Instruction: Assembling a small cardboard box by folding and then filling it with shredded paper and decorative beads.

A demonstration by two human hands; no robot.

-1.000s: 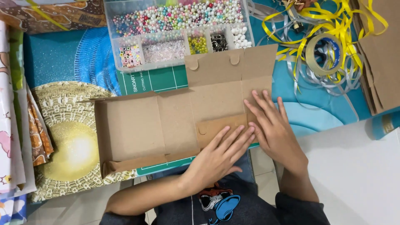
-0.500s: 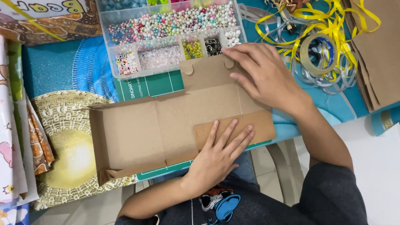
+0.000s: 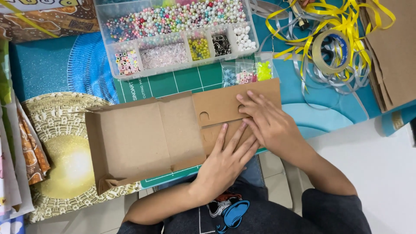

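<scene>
- I see the flat brown cardboard box blank [image 3: 143, 138] lying on the green cutting mat [image 3: 182, 82] on the counter; its left walls stand up already, the right flaps are not yet folded shut.
- My left hand [image 3: 227, 158] presses flat, fingers spread, on the lower flap.
- My right hand [image 3: 266, 119] lies open on the upper flap with round holes.
- The clear plastic bead organiser [image 3: 173, 34] and small bead bags [image 3: 247, 71] lie just above, and the tangle of yellow ribbon [image 3: 333, 26] is to the right; nothing blocks the flaps.

Box flap [image 3: 234, 113] partly under hands
</scene>
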